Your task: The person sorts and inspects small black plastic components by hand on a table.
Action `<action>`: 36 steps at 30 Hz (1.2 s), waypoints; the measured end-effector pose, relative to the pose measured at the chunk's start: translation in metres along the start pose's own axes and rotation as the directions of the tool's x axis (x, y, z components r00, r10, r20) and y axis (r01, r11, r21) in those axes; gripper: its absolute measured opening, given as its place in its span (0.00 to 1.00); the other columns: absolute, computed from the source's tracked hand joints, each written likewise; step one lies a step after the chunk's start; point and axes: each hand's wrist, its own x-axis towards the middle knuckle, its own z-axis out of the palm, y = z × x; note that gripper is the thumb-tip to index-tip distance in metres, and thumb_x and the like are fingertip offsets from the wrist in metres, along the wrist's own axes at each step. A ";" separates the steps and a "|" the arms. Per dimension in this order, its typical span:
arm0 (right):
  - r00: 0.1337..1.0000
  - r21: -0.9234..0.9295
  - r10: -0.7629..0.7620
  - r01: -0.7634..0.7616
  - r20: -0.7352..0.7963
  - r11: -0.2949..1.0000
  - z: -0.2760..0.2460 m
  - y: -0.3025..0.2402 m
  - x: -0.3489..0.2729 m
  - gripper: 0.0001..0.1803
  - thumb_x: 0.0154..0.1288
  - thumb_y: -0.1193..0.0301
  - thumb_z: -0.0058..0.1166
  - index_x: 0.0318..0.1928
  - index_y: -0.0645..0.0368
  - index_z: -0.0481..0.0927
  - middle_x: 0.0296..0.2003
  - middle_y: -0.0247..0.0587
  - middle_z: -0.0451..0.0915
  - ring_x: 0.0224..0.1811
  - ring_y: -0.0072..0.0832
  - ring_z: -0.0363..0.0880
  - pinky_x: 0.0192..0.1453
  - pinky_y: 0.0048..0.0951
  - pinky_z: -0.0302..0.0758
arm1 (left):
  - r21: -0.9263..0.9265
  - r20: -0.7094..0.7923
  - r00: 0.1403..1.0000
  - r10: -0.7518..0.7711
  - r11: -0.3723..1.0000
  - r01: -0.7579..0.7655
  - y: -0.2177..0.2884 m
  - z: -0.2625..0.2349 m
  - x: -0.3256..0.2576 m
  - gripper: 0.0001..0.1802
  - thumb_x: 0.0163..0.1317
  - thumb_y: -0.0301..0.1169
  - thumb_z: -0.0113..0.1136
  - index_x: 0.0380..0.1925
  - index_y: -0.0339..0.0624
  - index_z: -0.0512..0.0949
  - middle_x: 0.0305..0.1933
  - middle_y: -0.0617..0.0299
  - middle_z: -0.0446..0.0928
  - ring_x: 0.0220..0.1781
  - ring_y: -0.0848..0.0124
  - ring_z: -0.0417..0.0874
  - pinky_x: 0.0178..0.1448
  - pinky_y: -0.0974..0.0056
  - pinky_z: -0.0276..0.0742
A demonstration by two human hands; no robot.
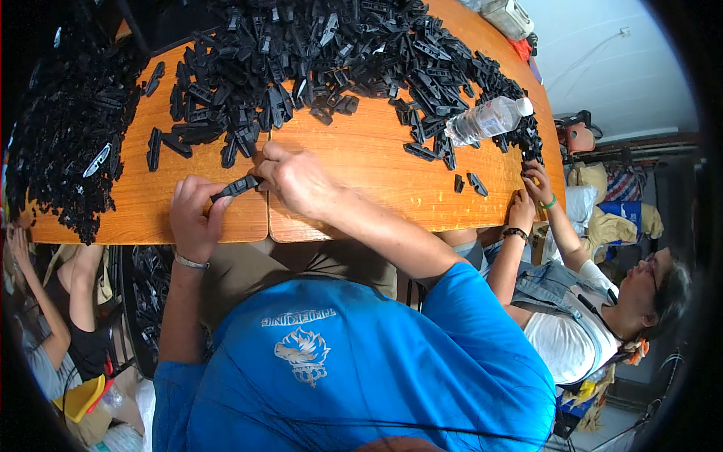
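Observation:
A small, long black plastic part [239, 186] is held just above the near edge of the table. Its left end is pinched between the thumb and fingers of my left hand [196, 215]. My right hand [297, 179] is closed at the other end, with its fingertips against the part and partly hidden behind the knuckles. Just beyond my hands lie several loose black plastic parts of similar shape, one of them a long piece [154, 149] to the left.
A large heap of black plastic parts [301, 56] spreads over the far side of the wooden table [354, 162]. Smaller black pieces [64, 151] are piled at the left. A clear bottle [486, 122] lies at the right. Co-workers sit on both sides; the right one's hands [529, 200] are at the table.

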 end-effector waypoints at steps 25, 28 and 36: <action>0.982 0.132 -0.167 0.178 -0.090 0.975 -0.001 0.006 -0.014 0.11 0.65 0.72 0.72 0.48 0.56 0.91 0.44 0.43 0.86 0.45 0.44 0.89 0.46 0.42 0.86 | -0.011 0.279 0.921 -0.273 0.958 0.287 -0.028 -0.105 -0.047 0.11 0.61 0.21 0.75 0.44 0.37 0.88 0.36 0.59 0.79 0.38 0.63 0.81 0.46 0.61 0.77; 0.953 0.031 0.002 0.008 -0.303 1.000 -0.032 0.054 -0.021 0.11 0.66 0.66 0.73 0.45 0.56 0.91 0.41 0.44 0.86 0.42 0.45 0.89 0.46 0.42 0.87 | -0.014 0.221 0.887 -0.405 0.908 0.418 -0.053 -0.163 -0.083 0.14 0.66 0.20 0.71 0.52 0.35 0.87 0.42 0.64 0.81 0.43 0.70 0.81 0.54 0.66 0.78; 0.916 -0.354 0.197 -0.324 -0.350 0.877 -0.036 0.088 0.001 0.12 0.68 0.68 0.70 0.51 0.53 0.90 0.46 0.50 0.86 0.42 0.53 0.89 0.46 0.51 0.85 | -0.157 0.007 0.946 -0.324 0.934 0.321 -0.001 -0.021 0.020 0.14 0.71 0.34 0.71 0.52 0.40 0.87 0.46 0.53 0.86 0.47 0.58 0.88 0.53 0.57 0.84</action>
